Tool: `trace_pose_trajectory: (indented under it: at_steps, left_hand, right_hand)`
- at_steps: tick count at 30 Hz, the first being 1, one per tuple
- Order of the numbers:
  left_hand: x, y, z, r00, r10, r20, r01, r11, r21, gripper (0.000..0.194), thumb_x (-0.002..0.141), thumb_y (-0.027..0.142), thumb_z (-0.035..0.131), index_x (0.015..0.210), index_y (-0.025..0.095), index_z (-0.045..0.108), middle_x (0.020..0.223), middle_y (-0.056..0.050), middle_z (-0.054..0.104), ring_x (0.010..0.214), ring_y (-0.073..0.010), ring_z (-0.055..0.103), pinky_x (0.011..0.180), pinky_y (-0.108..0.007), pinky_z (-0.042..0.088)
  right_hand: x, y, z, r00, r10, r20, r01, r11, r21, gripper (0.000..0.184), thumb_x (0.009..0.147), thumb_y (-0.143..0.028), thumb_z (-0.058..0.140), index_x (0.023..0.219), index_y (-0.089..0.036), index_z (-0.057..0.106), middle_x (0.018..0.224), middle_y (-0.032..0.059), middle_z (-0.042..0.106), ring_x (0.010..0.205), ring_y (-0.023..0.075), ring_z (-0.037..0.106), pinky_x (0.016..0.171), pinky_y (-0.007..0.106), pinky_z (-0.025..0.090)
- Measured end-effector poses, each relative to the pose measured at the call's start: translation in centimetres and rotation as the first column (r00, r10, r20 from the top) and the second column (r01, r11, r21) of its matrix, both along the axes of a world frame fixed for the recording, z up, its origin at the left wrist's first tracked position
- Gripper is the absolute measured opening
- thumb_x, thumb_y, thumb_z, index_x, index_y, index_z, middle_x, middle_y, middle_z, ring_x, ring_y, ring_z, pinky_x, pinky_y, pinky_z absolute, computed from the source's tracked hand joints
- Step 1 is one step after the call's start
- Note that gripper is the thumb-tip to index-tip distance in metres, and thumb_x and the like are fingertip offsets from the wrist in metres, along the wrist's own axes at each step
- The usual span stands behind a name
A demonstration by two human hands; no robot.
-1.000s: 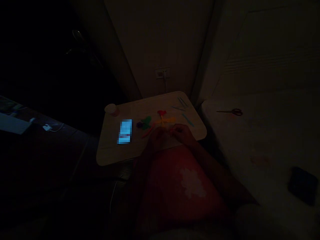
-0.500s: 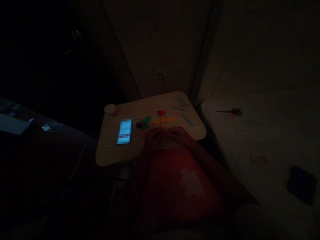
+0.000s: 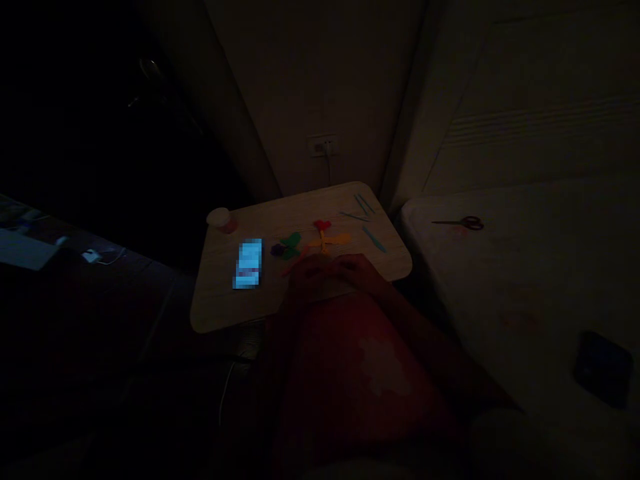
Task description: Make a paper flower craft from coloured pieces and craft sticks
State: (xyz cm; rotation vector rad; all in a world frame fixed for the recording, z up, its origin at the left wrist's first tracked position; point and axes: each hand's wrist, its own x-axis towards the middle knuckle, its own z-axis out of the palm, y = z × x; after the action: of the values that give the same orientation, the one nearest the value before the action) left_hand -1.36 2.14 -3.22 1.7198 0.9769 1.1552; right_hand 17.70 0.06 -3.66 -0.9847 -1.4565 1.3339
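The picture is very dark. My left hand (image 3: 306,272) and my right hand (image 3: 354,268) meet at the near edge of a small wooden table (image 3: 220,310). Their fingers are closed together around something small, perhaps reddish, that I cannot make out. Just beyond them lies a flat orange clay-like shape (image 3: 340,239) with a red clay-like piece (image 3: 323,225) at its far end. To the left is a green leaf-like piece (image 3: 293,240) beside a dark purple lump (image 3: 277,250). A pinkish strip (image 3: 287,271) pokes out beside my left hand.
A lit phone (image 3: 249,263) and a lidded tub (image 3: 220,219) occupy the table's left side. Several thin blue tools, including a knife-like one (image 3: 375,239), lie at its right. Scissors (image 3: 460,223) and a dark object (image 3: 603,369) rest on a pale surface at right.
My hands stay together at the same spot, with a slight shift of the fingers. My left hand's fingers now look more curled over. Nothing on the table has visibly moved.
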Motion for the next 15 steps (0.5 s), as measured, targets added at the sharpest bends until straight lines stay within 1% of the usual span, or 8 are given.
trace_pose_trajectory:
  at_steps: [4, 7, 10, 12, 15]
  left_hand:
    - [-0.08, 0.06, -0.2, 0.998, 0.0, 0.06, 0.0, 1.0, 0.014, 0.031, 0.072, 0.039, 0.085, 0.059, 0.017, 0.068, 0.06, 0.0, 0.06, 0.057, -0.0112, 0.051, 0.053, -0.023, 0.037]
    - [0.09, -0.07, -0.2, 0.993, -0.032, 0.116, 0.033, 0.999, -0.007, 0.038, 0.068, 0.042, 0.088, 0.055, 0.017, 0.062, 0.059, 0.001, 0.058, 0.055, -0.0103, 0.05, 0.053, -0.023, 0.036]
    - [0.3, -0.25, -0.07, 0.988, -0.041, 0.146, 0.049, 0.997, -0.054, 0.045, 0.063, 0.046, 0.09, 0.053, 0.016, 0.058, 0.057, 0.002, 0.057, 0.055, -0.0102, 0.049, 0.053, -0.023, 0.037]
    - [0.35, -0.34, 0.1, 0.99, -0.026, 0.137, 0.037, 0.996, -0.08, 0.044, 0.065, 0.049, 0.088, 0.055, 0.017, 0.06, 0.057, 0.002, 0.057, 0.055, -0.0106, 0.049, 0.052, -0.023, 0.037]
    - [0.27, -0.4, 0.44, 0.996, -0.003, 0.091, 0.011, 0.996, -0.089, 0.039, 0.073, 0.05, 0.082, 0.06, 0.018, 0.067, 0.062, 0.0, 0.062, 0.059, -0.0134, 0.054, 0.057, -0.026, 0.043]
  right_hand:
    - [-0.09, -0.17, 0.21, 1.0, 0.019, -0.014, -0.02, 1.0, -0.023, 0.031, 0.082, -0.049, 0.074, 0.081, -0.018, 0.075, 0.078, 0.0043, 0.073, 0.072, 0.0164, 0.063, 0.068, 0.028, 0.048]
    - [-0.15, -0.2, 0.36, 0.999, 0.025, -0.028, -0.026, 0.999, -0.022, 0.03, 0.082, -0.047, 0.074, 0.076, -0.018, 0.073, 0.075, 0.0031, 0.071, 0.071, 0.0154, 0.061, 0.068, 0.027, 0.047]
    - [-0.29, -0.22, 0.4, 0.997, 0.059, -0.047, -0.06, 0.998, -0.03, 0.029, 0.082, -0.045, 0.075, 0.075, -0.017, 0.073, 0.074, 0.0024, 0.069, 0.07, 0.0144, 0.06, 0.068, 0.026, 0.047]
    - [-0.35, -0.24, 0.33, 0.997, 0.063, -0.052, -0.066, 0.997, -0.047, 0.03, 0.081, -0.046, 0.076, 0.077, -0.017, 0.073, 0.074, 0.0024, 0.069, 0.07, 0.0143, 0.06, 0.068, 0.026, 0.047]
    - [-0.37, -0.24, 0.1, 0.997, 0.026, -0.073, -0.031, 0.997, -0.065, 0.03, 0.079, -0.047, 0.078, 0.081, -0.018, 0.071, 0.075, 0.0022, 0.07, 0.07, 0.015, 0.062, 0.067, 0.027, 0.048]
